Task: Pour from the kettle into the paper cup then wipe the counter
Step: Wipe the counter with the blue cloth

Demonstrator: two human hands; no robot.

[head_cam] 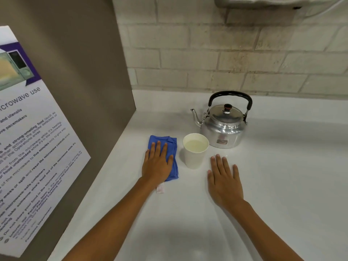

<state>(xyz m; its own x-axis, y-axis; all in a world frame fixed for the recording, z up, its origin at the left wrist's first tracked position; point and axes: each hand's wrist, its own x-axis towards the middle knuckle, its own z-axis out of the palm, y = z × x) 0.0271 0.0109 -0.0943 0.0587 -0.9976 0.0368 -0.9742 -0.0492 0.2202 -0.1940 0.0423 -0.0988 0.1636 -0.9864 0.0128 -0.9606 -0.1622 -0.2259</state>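
A silver kettle with a black handle stands upright on the white counter, its spout pointing left. Just in front of it a white paper cup holds liquid nearly to the brim. Left of the cup lies a folded blue cloth with a white tag. My left hand lies flat on the cloth, fingers spread. My right hand rests flat on the bare counter to the right of the cup, holding nothing.
A grey-brown panel walls off the left side and carries a printed microwave-use notice. A pale brick wall runs behind the counter, with a grey fixture mounted above.
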